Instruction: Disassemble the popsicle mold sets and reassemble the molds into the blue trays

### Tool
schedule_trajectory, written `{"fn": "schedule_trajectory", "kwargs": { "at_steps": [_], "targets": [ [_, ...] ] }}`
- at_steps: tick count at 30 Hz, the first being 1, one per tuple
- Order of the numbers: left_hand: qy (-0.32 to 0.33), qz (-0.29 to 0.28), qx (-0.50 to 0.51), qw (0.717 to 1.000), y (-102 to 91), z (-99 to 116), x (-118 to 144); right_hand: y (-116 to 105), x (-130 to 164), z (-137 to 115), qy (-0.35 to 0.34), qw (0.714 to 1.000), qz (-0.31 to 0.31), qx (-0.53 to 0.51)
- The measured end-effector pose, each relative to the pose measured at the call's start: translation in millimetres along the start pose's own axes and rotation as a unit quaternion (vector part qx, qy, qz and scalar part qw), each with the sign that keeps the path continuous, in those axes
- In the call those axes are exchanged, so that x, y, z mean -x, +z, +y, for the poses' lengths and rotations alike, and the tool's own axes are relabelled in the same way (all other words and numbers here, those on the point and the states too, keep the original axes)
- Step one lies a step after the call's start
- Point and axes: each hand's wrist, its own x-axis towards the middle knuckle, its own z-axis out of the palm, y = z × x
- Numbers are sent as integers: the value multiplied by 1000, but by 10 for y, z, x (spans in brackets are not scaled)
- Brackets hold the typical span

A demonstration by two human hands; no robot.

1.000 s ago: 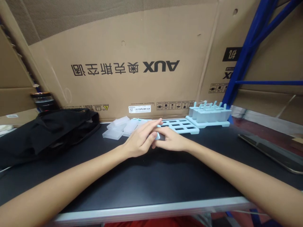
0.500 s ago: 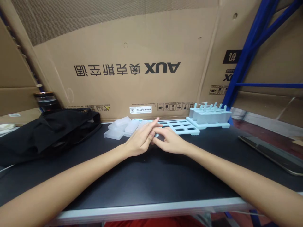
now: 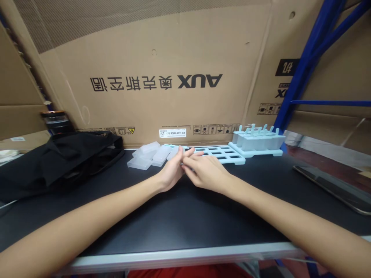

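Together, left hand and right hand meet, fingers pinched on something hidden, near translucent molds.

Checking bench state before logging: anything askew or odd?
Clear moulds lie loose and overlapping at odd angles left of the empty blue tray. The cardboard box behind stands upside down: its print is inverted.
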Motion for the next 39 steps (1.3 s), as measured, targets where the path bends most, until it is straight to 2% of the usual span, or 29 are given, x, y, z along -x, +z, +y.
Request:
{"fn": "schedule_trajectory", "kwargs": {
  "at_steps": [5,8,14,23,31,36,39],
  "targets": [
    [-25,25,24,999,-8,-64,-34,-30,-35,10,48,998,-27,-11],
    [-17,36,32,999,-23,-126,-38,-22,-53,51,76,996,-37,-11],
    [3,11,17,1000,-40,-185,-30,18,-72,163,112,993,-46,-10],
    [-33,13,-3,999,-35,-156,-15,-41,17,4,49,997,-51,-13],
    [-27,-19,-35,999,-51,-112,19,-29,43,123,-2,998,-17,-59],
    [-63,-5,-11,998,-86,-126,5,-90,45,-29,-60,995,-17,-72],
    [-62,-8,11,998,-89,-134,-11,-113,21,-89,-51,996,-2,-73]
  ]
}}
